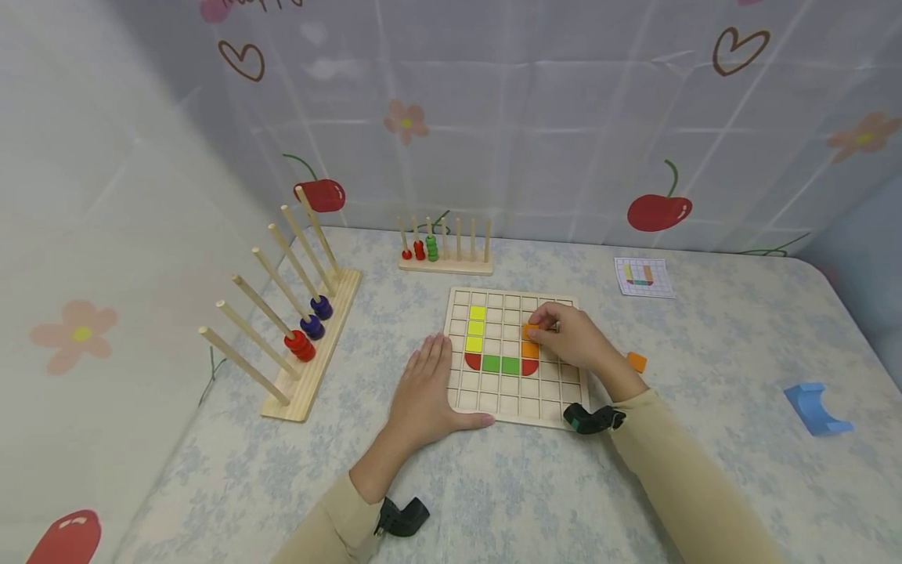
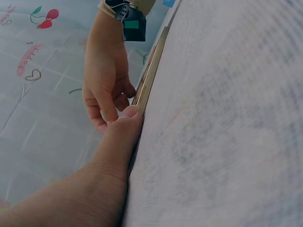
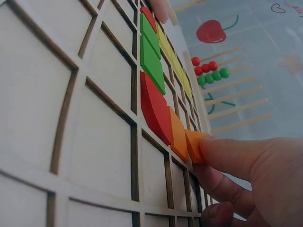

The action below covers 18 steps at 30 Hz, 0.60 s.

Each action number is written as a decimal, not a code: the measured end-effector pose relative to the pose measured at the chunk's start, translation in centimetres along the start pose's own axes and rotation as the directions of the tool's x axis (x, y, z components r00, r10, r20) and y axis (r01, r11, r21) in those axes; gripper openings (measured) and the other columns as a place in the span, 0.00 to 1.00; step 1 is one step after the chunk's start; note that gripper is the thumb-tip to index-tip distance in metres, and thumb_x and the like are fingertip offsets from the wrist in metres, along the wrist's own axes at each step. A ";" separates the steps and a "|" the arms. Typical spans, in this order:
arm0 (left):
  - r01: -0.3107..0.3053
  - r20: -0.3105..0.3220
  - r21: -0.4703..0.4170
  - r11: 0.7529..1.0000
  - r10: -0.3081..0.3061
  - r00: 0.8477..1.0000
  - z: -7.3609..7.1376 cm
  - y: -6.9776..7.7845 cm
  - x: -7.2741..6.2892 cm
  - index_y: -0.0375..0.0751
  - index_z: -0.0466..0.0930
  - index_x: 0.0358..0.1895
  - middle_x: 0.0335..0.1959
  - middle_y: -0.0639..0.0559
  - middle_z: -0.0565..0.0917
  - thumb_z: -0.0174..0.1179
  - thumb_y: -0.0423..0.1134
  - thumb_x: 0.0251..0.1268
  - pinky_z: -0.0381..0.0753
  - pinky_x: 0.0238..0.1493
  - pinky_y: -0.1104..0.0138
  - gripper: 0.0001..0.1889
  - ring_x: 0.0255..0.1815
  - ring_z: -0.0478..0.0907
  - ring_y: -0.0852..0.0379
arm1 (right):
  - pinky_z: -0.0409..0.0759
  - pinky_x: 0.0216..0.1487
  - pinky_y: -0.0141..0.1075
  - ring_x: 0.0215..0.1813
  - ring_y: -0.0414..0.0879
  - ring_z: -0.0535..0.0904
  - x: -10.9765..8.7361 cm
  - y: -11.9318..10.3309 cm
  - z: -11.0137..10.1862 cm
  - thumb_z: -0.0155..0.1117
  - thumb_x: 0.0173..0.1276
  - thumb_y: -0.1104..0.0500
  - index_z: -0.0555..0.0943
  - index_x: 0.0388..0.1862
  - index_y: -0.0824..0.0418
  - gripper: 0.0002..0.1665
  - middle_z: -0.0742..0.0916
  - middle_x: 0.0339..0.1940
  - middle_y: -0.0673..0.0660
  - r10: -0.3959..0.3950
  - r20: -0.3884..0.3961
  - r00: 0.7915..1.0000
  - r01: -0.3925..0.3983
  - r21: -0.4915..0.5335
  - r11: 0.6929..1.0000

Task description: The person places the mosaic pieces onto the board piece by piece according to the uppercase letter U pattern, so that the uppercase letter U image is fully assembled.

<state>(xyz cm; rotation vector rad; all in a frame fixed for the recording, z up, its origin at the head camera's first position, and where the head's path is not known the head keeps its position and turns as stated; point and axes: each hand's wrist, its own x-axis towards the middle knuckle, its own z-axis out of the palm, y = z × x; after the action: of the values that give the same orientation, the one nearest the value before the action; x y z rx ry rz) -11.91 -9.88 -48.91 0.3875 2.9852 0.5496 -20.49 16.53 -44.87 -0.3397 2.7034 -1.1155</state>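
Note:
A wooden grid board [image 1: 496, 403] lies on the table between both hands. My left hand [image 1: 423, 392] is spread flat, its fingers along the board's left edge and its thumb at the near edge. With thumb and fingers, my right hand [image 1: 574, 337] pinches an orange square tile [image 3: 193, 145] right beside another orange tile [image 3: 176, 135]. Below that sits a red rounded tile [image 3: 154, 111], then green tiles [image 1: 501, 365] and a second red tile [image 1: 473, 361] in the same row. Yellow tiles [image 1: 475, 329] form a column on the left.
One loose orange tile [image 1: 636, 362] lies right of the board, under the right forearm's far side. A pattern card [image 1: 644, 278] is behind it; a blue curved block [image 1: 816, 409] sits far right. Peg racks with beads stand left [image 1: 327, 352] and at the back [image 1: 446, 267].

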 end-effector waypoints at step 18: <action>-0.003 -0.001 0.003 1.000 0.003 1.000 -0.1 0.1 0.0 0.38 0.40 0.80 0.83 0.47 0.43 0.58 0.85 0.36 0.42 0.83 0.55 0.74 0.84 0.37 0.51 | 0.77 0.49 0.44 0.44 0.51 0.78 0.1 0.0 0.0 0.65 0.71 0.57 0.84 0.43 0.58 0.07 0.84 0.41 0.56 -0.040 0.007 0.999 0.040 -0.069 0.997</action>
<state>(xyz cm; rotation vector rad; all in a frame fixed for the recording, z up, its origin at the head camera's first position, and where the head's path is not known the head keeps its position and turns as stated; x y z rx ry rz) -11.88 -9.83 -48.76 0.3925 2.9877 0.5456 -20.60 16.45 -44.86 -0.4085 2.7470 -1.0318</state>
